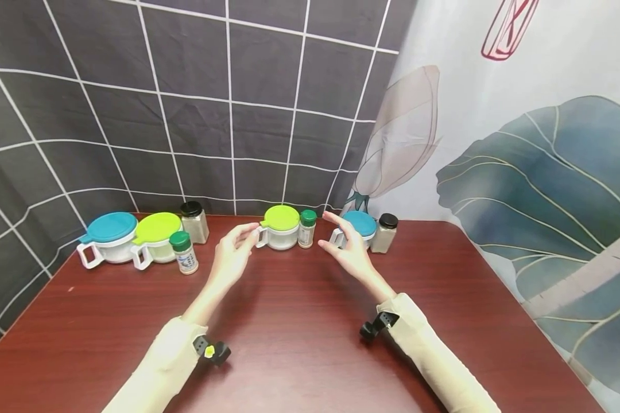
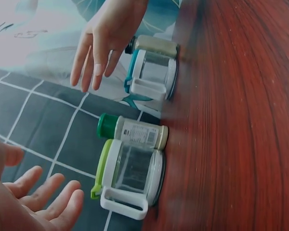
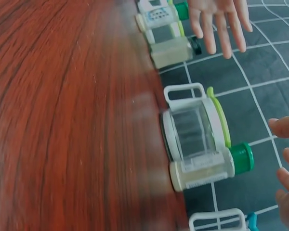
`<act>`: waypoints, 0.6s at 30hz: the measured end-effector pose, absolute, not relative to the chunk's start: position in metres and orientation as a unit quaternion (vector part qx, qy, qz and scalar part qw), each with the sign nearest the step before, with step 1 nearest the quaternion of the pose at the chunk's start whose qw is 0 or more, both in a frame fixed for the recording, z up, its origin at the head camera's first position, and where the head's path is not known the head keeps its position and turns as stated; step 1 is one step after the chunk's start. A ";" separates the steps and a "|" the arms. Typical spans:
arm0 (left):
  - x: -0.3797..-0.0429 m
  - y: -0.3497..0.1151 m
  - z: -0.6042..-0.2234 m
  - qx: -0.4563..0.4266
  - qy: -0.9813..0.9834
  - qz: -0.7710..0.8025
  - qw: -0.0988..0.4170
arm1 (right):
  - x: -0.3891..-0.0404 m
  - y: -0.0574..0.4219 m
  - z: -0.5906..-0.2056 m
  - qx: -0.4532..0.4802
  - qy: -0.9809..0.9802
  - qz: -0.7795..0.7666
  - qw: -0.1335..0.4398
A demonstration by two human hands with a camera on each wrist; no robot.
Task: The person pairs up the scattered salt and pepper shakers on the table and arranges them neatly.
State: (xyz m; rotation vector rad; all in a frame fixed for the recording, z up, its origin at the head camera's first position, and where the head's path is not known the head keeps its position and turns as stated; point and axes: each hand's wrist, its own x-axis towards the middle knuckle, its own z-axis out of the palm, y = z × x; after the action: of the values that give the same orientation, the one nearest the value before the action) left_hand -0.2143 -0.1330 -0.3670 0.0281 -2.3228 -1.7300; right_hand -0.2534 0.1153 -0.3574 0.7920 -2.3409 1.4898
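Observation:
A clear jar with a lime-green lid (image 1: 281, 219) and white handle stands at the table's back, a green-capped shaker (image 1: 307, 229) close at its right. My left hand (image 1: 232, 255) is raised left of that jar, its fingers loosely bent with nothing in them; in the head view the fingertips overlap the handle's edge. My right hand (image 1: 352, 252) hovers right of the shaker, thumb and fingers spread around air. Behind it stand a blue-lidded jar (image 1: 360, 223), partly hidden by the hand in the head view, and a black-capped shaker (image 1: 384, 234).
At the back left stand another blue-lidded jar (image 1: 111, 232), a second lime-lidded jar (image 1: 158, 232), a green-capped shaker (image 1: 184, 252) and a black-capped shaker (image 1: 194, 222). Behind the red-brown table (image 1: 289, 344) hang a grey gridded cloth (image 1: 186, 115) and a leaf-printed curtain (image 1: 537, 189).

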 end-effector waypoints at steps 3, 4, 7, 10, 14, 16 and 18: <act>-0.213 -0.138 -0.368 0.011 -0.795 -0.593 0.126 | -0.253 0.109 -0.359 0.282 -0.800 0.514 0.125; -0.213 -0.139 -0.369 0.011 -0.796 -0.592 0.127 | -0.253 0.106 -0.360 0.284 -0.799 0.517 0.122; -0.211 -0.143 -0.369 0.012 -0.798 -0.589 0.127 | -0.253 0.099 -0.361 0.286 -0.793 0.528 0.106; -0.208 -0.146 -0.369 0.016 -0.799 -0.587 0.127 | -0.252 0.092 -0.362 0.279 -0.788 0.541 0.092; -0.205 -0.151 -0.369 0.018 -0.798 -0.588 0.129 | -0.252 0.084 -0.365 0.275 -0.777 0.560 0.088; -0.203 -0.153 -0.369 0.019 -0.795 -0.593 0.130 | -0.253 0.081 -0.367 0.278 -0.770 0.567 0.090; -0.203 -0.156 -0.370 0.019 -0.792 -0.595 0.132 | -0.253 0.077 -0.368 0.281 -0.766 0.571 0.090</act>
State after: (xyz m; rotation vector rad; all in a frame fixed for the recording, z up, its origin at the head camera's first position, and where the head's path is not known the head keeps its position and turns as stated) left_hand -0.2026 -0.1562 -0.3697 0.0558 -2.2997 -1.7283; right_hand -0.2526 0.0772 -0.3678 0.8344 -2.2778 1.6969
